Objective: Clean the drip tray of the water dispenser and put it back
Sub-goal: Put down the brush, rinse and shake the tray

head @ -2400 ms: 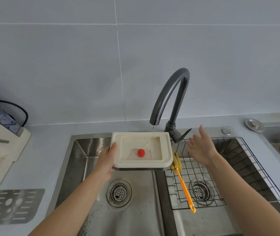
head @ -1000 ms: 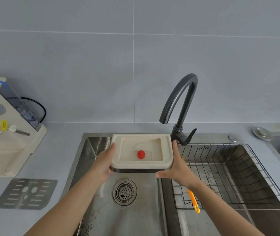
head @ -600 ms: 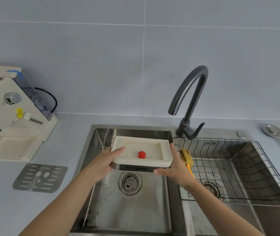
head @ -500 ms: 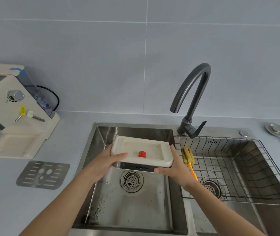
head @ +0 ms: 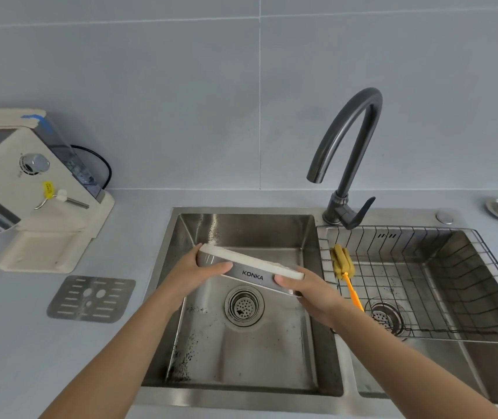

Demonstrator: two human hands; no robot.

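Your drip tray (head: 250, 267) shows a cream rim over a silver-grey front band with dark KONKA lettering. The water dispenser (head: 14, 182) is the same cream, with blue tape (head: 34, 117) and a yellow tag (head: 48, 188). Beside it you see a grey metal grille (head: 90, 297) patterned with slots and round holes. The brush (head: 343, 261) has a mustard sponge head and orange handle; the tap (head: 350, 140) is dark grey.

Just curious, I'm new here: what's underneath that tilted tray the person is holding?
Below the drip tray lies the steel sink basin with its round drain strainer. The tray tips away, so its inside is hidden.
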